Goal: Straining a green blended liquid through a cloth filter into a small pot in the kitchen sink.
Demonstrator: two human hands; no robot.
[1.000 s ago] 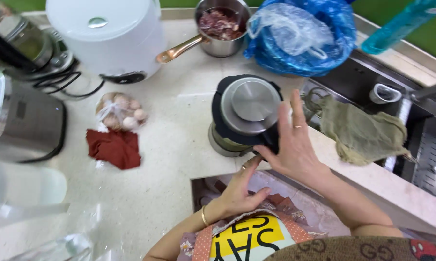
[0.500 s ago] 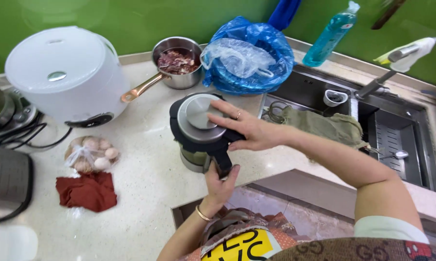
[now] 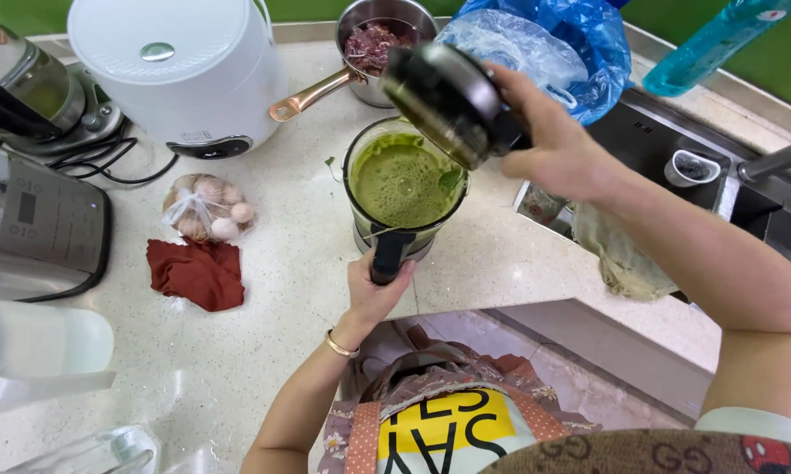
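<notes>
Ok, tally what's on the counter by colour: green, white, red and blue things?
Green: 1, blender jug of green puree, handle in the left hand
White: 1, rice cooker
Red: 1, cloth
Blue: 2, plastic bag, bottle
Total: 5

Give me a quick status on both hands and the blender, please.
Left hand grips the blender handle. Right hand holds the lid, tilted, above the jug. Jug open, green puree inside. Nothing in the way.
</notes>
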